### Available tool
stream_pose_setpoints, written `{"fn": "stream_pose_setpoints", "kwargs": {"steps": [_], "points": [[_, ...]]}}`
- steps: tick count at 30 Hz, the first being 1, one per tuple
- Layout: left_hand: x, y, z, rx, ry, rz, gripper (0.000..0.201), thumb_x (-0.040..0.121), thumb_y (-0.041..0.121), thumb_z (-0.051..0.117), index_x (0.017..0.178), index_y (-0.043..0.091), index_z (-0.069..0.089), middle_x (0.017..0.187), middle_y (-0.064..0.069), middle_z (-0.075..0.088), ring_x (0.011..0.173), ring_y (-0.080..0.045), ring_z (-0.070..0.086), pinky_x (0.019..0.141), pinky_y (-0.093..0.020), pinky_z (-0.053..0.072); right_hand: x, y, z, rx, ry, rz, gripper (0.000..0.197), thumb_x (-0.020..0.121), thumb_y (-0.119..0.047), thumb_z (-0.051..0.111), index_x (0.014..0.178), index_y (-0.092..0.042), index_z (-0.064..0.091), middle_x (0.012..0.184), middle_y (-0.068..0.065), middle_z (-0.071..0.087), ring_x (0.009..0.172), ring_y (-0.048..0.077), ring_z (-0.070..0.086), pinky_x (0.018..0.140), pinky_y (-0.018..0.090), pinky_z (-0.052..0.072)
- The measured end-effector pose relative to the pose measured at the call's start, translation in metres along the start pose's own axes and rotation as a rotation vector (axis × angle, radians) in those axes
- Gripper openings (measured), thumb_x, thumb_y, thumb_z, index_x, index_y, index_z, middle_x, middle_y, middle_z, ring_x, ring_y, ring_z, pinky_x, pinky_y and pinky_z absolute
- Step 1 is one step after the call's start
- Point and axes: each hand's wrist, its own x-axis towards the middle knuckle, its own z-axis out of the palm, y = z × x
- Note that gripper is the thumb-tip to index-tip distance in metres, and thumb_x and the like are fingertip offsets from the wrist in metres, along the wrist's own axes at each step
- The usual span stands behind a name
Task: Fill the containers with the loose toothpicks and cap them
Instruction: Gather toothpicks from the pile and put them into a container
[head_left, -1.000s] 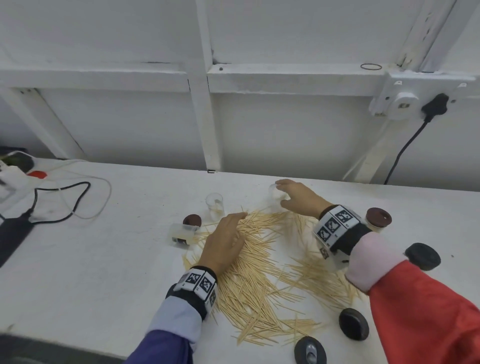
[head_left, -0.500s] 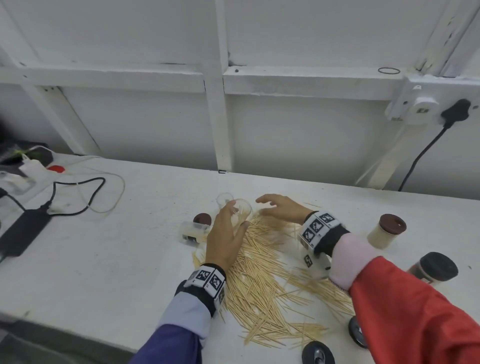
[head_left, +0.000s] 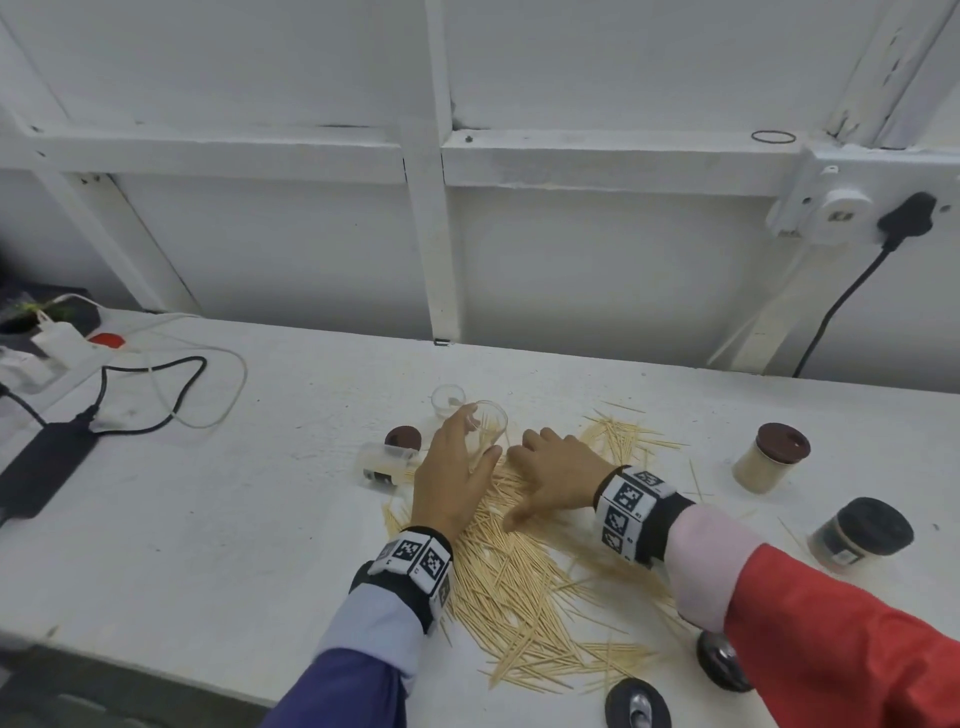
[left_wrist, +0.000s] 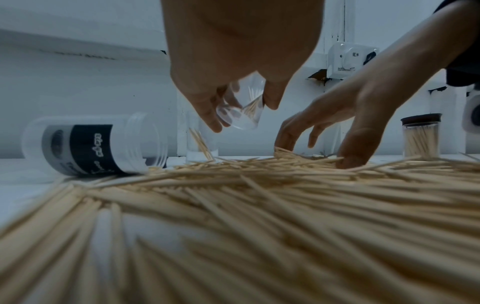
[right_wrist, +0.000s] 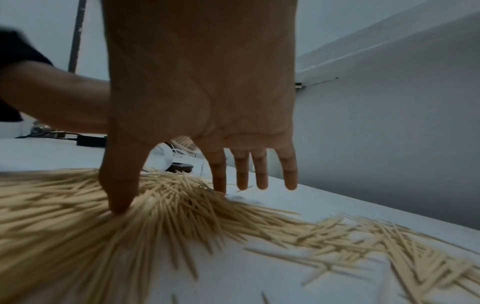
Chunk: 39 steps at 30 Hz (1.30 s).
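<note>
Left hand (head_left: 453, 480) curled round clear cup (head_left: 488, 427), held tilted; right hand (head_left: 558, 470) spread, fingertips pressed into toothpicks (head_left: 511, 582) on table (head_left: 208, 519).

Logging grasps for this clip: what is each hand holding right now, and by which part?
The left hand grips a clear cup by its side wall, tilted, off the table. The right hand holds nothing; its spread fingers press on the toothpicks.

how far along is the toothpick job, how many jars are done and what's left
Two jars look done: the brown-capped jar and the black-capped jar stand full at the right. In hand: the left hand holds a clear jar with few toothpicks inside, while the right hand rests on the toothpick pile. Left: most of the pile, another upright jar, a tipped jar, and loose caps.
</note>
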Motion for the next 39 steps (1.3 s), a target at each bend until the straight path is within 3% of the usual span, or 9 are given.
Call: {"fn": "stream_pose_setpoints", "kwargs": {"steps": [4,7,13,19,22,25,29,31,39], "points": [[-0.001,0.000,0.000,0.013,-0.009,-0.001,0.056,0.093,0.035,0.061,0.142,0.022,0.037,0.125,0.005,0.053,0.115,-0.012,0.049,0.092,-0.035,0.045,-0.009,-0.008,0.004,-0.054,0.037,0.018,0.087,0.069,-0.077,0.061,0.130,-0.017,0.044,0.126,0.004,0.044,0.118,0.023,0.039,0.101,0.043,0.030],[-0.001,-0.001,0.000,0.011,-0.018,0.001,0.057,0.093,0.035,0.061,0.143,0.022,0.036,0.126,0.006,0.052,0.116,-0.012,0.049,0.093,-0.034,0.045,-0.012,-0.012,0.003,-0.052,0.065,0.009,0.077,0.072,-0.069,0.063,0.125,-0.014,0.048,0.128,0.004,0.043,0.120,0.023,0.038,0.102,0.045,0.032],[0.000,-0.003,0.001,0.021,-0.032,-0.010,0.058,0.093,0.035,0.062,0.143,0.022,0.036,0.125,0.008,0.051,0.117,-0.012,0.049,0.093,-0.035,0.045,-0.014,-0.023,0.007,-0.008,0.096,0.007,0.059,0.082,-0.055,0.059,0.120,-0.011,0.046,0.120,0.004,0.048,0.111,0.022,0.044,0.096,0.040,0.035],[0.000,-0.004,0.002,0.032,-0.042,-0.024,0.059,0.093,0.035,0.062,0.144,0.021,0.035,0.128,0.005,0.052,0.119,-0.014,0.048,0.093,-0.034,0.043,-0.015,-0.029,0.008,-0.010,0.110,0.007,0.069,0.082,-0.061,0.059,0.125,-0.009,0.047,0.121,0.006,0.048,0.114,0.023,0.045,0.097,0.040,0.036],[0.000,-0.004,0.003,0.035,-0.047,-0.023,0.059,0.093,0.035,0.061,0.144,0.021,0.035,0.130,0.005,0.052,0.120,-0.013,0.047,0.092,-0.030,0.040,-0.014,-0.032,0.006,0.016,0.119,0.007,0.052,0.087,-0.046,0.060,0.120,-0.008,0.048,0.117,0.007,0.050,0.109,0.023,0.047,0.086,0.035,0.038],[0.000,-0.005,0.003,0.041,-0.049,-0.023,0.058,0.094,0.035,0.060,0.144,0.020,0.036,0.130,0.005,0.051,0.121,-0.013,0.046,0.092,-0.029,0.039,-0.013,-0.034,0.001,0.073,0.098,0.019,0.031,0.089,-0.026,0.056,0.113,-0.008,0.049,0.104,0.007,0.049,0.092,0.020,0.043,0.075,0.030,0.034],[0.000,-0.005,0.002,0.038,-0.055,-0.025,0.058,0.094,0.034,0.061,0.144,0.020,0.035,0.130,0.004,0.051,0.121,-0.014,0.046,0.091,-0.028,0.038,-0.009,-0.032,-0.004,0.151,0.055,0.087,0.015,0.086,-0.017,0.058,0.091,-0.012,0.044,0.088,0.003,0.045,0.081,0.019,0.045,0.062,0.027,0.034],[0.000,-0.004,0.002,0.032,-0.058,-0.023,0.059,0.093,0.034,0.061,0.144,0.020,0.035,0.129,0.004,0.052,0.120,-0.014,0.046,0.091,-0.029,0.038,-0.007,-0.032,-0.005,0.143,0.050,0.112,0.013,0.086,-0.015,0.056,0.088,-0.012,0.044,0.085,0.004,0.046,0.079,0.021,0.046,0.058,0.027,0.033],[-0.001,-0.003,0.001,0.016,-0.045,-0.015,0.058,0.094,0.034,0.061,0.144,0.020,0.035,0.132,0.003,0.051,0.122,-0.015,0.047,0.092,-0.031,0.040,-0.009,-0.036,0.002,0.140,-0.027,0.085,0.002,0.097,-0.011,0.042,0.098,-0.011,0.041,0.094,0.012,0.049,0.081,0.023,0.045,0.071,0.032,0.037]]}}
